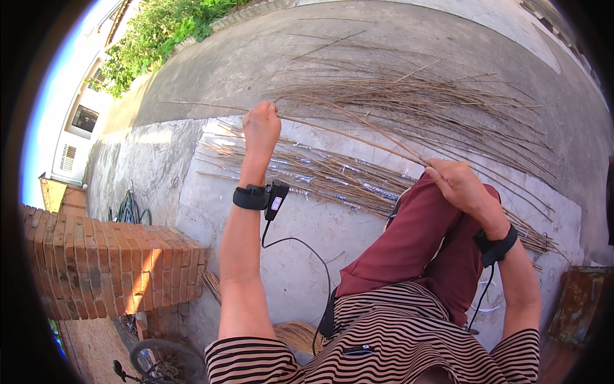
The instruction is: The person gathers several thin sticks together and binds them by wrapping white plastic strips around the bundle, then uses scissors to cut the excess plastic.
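Observation:
My left hand (261,127) is closed around a long thin stick (345,133), whose thin end sticks out to the left past the fist. At the stick's other end my right hand (455,185) grips it just above my knee. A second, more reddish stick (371,124) also runs into the right hand's grip and bows away towards the pile beyond. Below both hands lie bundled sticks (321,175) with pale plastic strips wrapped or lying along them. Farther off, a loose pile of long thin sticks (398,93) spreads over the concrete.
A low brick wall (115,269) stands at the left, with a bicycle wheel (165,360) below it. A coiled hose (129,209) lies behind the wall. Straw-like bristles (297,333) rest beside me. At the right is a rusty metal object (578,305). Cables hang from both wrist straps.

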Available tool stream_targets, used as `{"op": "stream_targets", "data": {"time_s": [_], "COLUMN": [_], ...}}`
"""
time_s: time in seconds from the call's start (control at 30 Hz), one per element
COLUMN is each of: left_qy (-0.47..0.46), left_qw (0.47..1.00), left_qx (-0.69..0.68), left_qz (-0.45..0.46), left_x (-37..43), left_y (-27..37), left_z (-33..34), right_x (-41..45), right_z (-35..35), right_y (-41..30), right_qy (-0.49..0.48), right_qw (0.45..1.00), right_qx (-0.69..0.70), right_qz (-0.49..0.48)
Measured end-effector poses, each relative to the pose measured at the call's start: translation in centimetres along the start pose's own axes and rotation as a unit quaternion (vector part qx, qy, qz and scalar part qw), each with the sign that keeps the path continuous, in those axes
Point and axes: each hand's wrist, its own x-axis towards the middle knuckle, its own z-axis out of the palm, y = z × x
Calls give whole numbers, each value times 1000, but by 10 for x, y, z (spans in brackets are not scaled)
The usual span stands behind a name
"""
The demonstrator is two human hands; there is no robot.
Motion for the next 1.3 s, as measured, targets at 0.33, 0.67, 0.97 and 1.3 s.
{"op": "stream_targets", "data": {"time_s": [0.33,0.67,0.97,1.3], "left_qy": [-11,-43,-131,-57], "left_qw": [950,986,988,777], "left_qx": [-231,60,-61,-514], "left_qz": [-212,150,50,-359], "left_x": [8,-8,6,9], "left_y": [-36,-56,-32,-42], "left_z": [24,2,-28,10], "right_x": [5,-1,-11,-3], "right_z": [14,-2,-2,8], "right_y": [-9,0,3,-11], "right_qy": [17,11,-20,-10], "right_qw": [999,998,996,994], "right_qx": [-34,-57,-86,-105], "right_qz": [17,8,-11,-22]}}
